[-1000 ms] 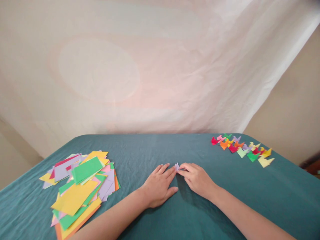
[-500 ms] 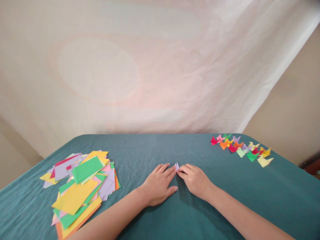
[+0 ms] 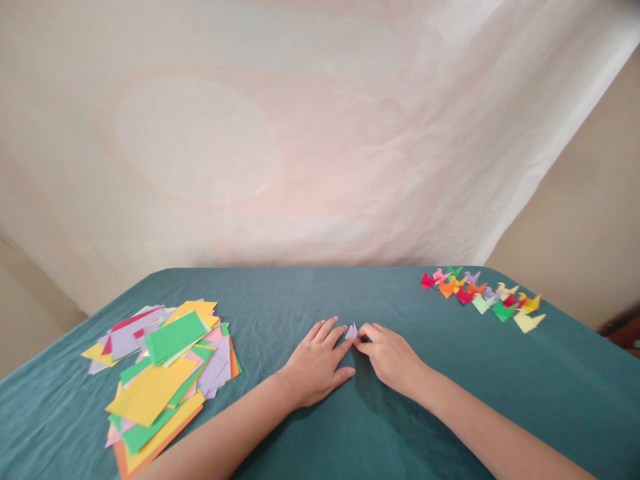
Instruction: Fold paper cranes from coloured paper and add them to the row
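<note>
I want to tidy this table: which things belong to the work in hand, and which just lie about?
Seemingly belonging:
- lilac paper, between left hand and right hand

Seemingly lying about, in neither hand:
- paper pile
- paper birds

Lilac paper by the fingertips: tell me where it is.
In the head view, the lilac paper is slightly right of centre, in the lower half, directly between the left hand and the right hand.

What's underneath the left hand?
Teal cloth shows around the left hand, and a small lavender folded paper sits between it and the right hand. Whatever lies beneath the left hand is covered from view.
</note>
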